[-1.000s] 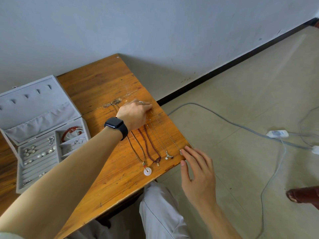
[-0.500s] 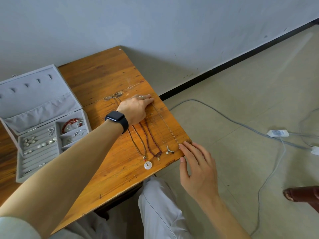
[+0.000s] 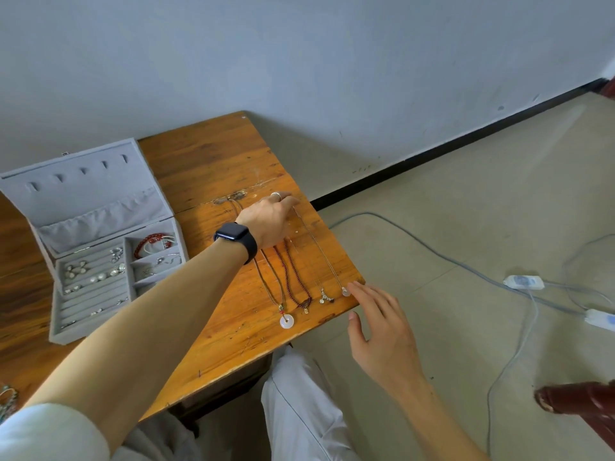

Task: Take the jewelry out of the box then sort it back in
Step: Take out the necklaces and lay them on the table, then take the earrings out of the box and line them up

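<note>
Thin silver-chain necklace (image 3: pixel 320 259) with pale round pendant (image 3: pixel 346 292) lies rightmost on the wooden worktop (image 3: pixel 206 168), seemingly being straightened. Left hand (image 3: pixel 266 221) covers its top, grip impossible to tell. Right hand (image 3: pixel 382 331), grip spread, hovers beside the pendant. Next, I judge: emptying the grey felt box (image 3: pixel 83 181).

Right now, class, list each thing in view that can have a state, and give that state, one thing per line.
Jewelry box: open, lid upright, small pieces in its compartments.
Red bracelet: lying in a box compartment.
Necklaces: out of the box, laid straight side by side on the table.
Left hand: resting on the necklaces' upper ends.
Right hand: open, fingertips beside the end pendant; contact unclear.
Watch: worn on the left wrist, screen dark.
</note>
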Demonstrator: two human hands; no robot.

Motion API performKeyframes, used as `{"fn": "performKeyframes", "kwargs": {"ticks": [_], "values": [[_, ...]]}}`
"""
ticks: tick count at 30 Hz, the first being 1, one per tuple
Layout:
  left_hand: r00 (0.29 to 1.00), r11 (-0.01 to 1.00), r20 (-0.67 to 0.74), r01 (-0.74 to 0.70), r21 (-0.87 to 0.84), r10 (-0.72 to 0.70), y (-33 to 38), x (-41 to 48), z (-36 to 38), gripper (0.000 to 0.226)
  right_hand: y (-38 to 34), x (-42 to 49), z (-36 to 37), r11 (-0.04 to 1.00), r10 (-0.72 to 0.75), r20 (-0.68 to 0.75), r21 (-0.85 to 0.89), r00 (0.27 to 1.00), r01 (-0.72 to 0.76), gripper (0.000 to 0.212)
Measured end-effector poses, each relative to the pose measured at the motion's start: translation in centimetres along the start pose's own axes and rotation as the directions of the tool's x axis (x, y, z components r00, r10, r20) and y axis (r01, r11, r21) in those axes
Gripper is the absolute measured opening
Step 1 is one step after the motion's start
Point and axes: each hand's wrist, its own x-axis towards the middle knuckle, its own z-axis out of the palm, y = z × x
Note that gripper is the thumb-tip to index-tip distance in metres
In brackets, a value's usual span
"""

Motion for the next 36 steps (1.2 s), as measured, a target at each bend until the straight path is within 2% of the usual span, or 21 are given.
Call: {"fn": "performKeyframes", "kwargs": {"ticks": [3,9,17,24,32,36], "values": [[0.998,0.999,-0.050,0.036,-0.019,-0.037,0.2,-2.0,-0.8,0.056,-0.5,0.5,-1.5,0.999,0.012,0.020,0.045,1.000,-0.013,0.043],[0.983,0.990,-0.142,0.098,-0.105,-0.113,-0.3,-9.7,-0.9,0.053,-4.3,3.1,-3.3,0.995,-0.099,0.048,0.011,0.994,0.098,0.027],[0.917,0.958,-0.286,0.243,-0.154,-0.279,-3.4,-21.0,1.0,0.048,-11.9,5.4,-2.2,0.973,-0.230,0.158,0.045,0.960,0.225,0.028],[0.833,0.906,-0.357,0.373,-0.201,-0.422,-7.1,-29.1,1.5,0.050,-18.9,5.9,0.5,0.927,-0.374,0.235,0.102,0.897,0.360,0.034],[0.743,0.832,-0.375,0.512,-0.214,-0.554,-13.8,-31.7,0.0,0.048,-24.5,8.7,5.7,0.873,-0.484,0.311,0.115,0.818,0.473,0.034],[0.729,0.808,-0.353,0.557,-0.192,-0.586,-18.5,-29.8,-1.0,0.046,-27.2,11.8,9.5,0.849,-0.515,0.340,0.076,0.787,0.523,0.034]]}}
